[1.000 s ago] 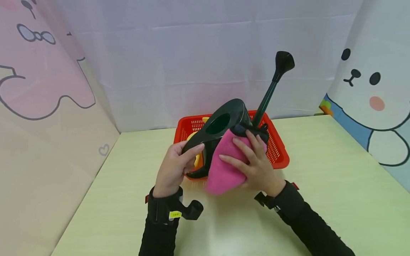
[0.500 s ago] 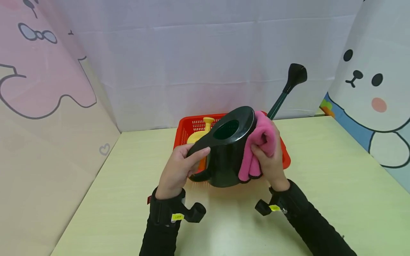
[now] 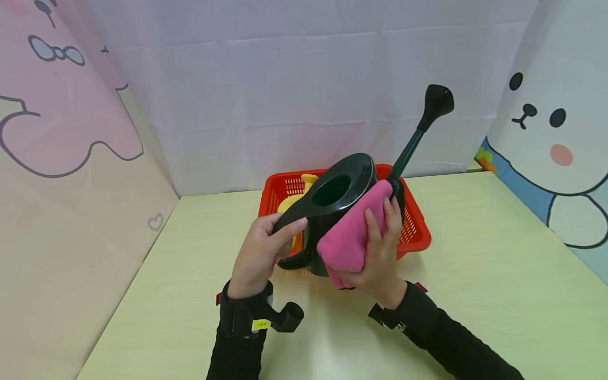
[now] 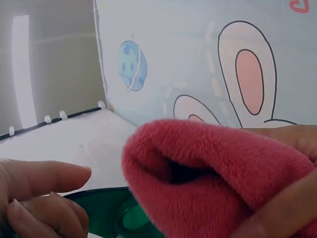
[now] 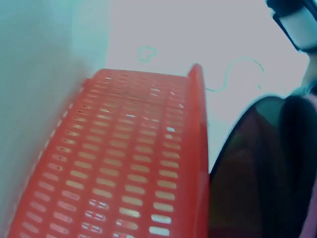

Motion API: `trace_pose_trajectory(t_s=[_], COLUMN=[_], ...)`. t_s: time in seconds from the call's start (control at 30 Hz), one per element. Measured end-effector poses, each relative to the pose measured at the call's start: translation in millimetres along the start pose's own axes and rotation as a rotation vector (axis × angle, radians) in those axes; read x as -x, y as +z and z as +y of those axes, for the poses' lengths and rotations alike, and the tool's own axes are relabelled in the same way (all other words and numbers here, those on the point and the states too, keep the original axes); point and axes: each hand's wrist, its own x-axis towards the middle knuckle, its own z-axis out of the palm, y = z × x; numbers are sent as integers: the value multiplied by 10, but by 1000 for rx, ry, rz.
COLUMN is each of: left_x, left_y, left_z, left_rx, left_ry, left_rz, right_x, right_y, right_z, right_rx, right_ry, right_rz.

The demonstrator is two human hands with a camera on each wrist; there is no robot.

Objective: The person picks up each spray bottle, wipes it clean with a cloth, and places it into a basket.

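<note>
A dark green watering can (image 3: 361,174) is tilted over the front of a red basket, its long spout (image 3: 407,153) and black sprinkler head (image 3: 438,103) pointing up to the right. My left hand (image 3: 258,248) grips the can's handle, thumb on top. Folded pink cloth (image 3: 349,237) lies against the can's right side, held there by my right hand (image 3: 380,264) with the fingers spread over it. In the left wrist view the cloth (image 4: 208,148) shows a dark fold, and part of the can (image 4: 96,208) appears below it. The can's underside edge is partly hidden by the cloth.
The red basket (image 3: 418,232) stands at the table's back edge, with a yellow item (image 3: 290,202) and an orange item (image 3: 297,243) inside. Slotted basket wall (image 5: 133,144) fills much of the right wrist view. Pale table (image 3: 190,295) surrounds it; printed curtains hang behind and beside.
The cloth went from the can's front to its right side, then back to the front right, moved by my right hand. The can dipped right and rose slightly; my left hand kept its grip.
</note>
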Motion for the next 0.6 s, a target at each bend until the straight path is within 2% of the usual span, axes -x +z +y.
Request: trace_pose_trajectory(t_s=[0.2, 0.27, 0.37, 0.5, 0.6], left_x=[-37, -45, -46, -39, -30], left_y=[2, 2, -1, -9, -18], left_z=[-30, -43, -56, -55, -45], left_rx=[28, 42, 54, 58, 60], left_ry=[20, 27, 31, 34, 41], left_rz=[-5, -14, -30, -45, -47], right_x=[178, 237, 294, 258, 181], right_y=[93, 109, 96, 46, 26], right_z=[-132, -181, -225, -166, -56], right_rx=[172, 216, 283, 292, 235], right_ry=[-228, -309, -431, -542, -569], right_rz=[-37, -85, -206, -293, -234])
